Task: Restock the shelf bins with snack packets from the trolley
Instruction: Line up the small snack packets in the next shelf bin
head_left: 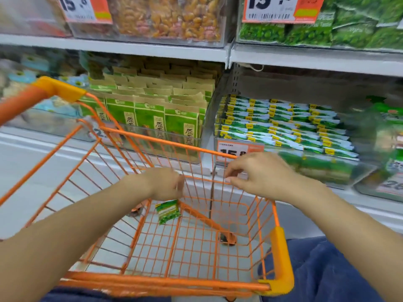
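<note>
Both bare forearms reach forward and slightly inward from the lower corners of the view. The left hand [168,184] is lower, its back facing up, fingers curled downward and blurred, so its grasp cannot be judged. The right hand [259,173] is higher, knuckles up, fingers [234,171] loosely curled, holding nothing.

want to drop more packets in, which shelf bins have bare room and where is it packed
Open room shows above and behind the green-and-white packets in the right bin, up to the shelf overhead. The brown-and-green packets fill the middle bin nearly to the top. The trolley floor is almost bare: one packet below the left hand, free mesh under the right hand.
</note>
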